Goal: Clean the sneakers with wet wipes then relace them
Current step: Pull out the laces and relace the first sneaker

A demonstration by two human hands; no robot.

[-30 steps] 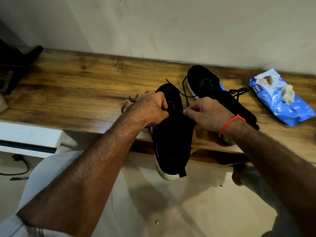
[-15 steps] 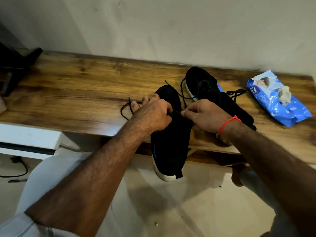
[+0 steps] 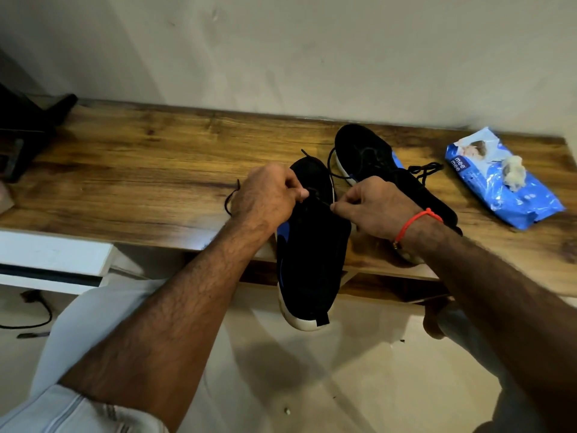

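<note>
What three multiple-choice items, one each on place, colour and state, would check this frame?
1. Where does the wipes pack lie?
A. on the floor
B. at the bench's right end
C. inside a sneaker

2. What colour is the band on the right wrist?
A. red
B. green
C. white

3. What are both hands doing?
A. resting flat
B. wiping a sole
C. pinching lace at the near sneaker

Answers: 1 B, it lies on the wood right of the far sneaker. 2 A, plainly red. 3 C, left hand and right hand each pinch lace.

Dim warm indoor light, soft shadows on the floor, wide-angle bending at edges, slight blur
</note>
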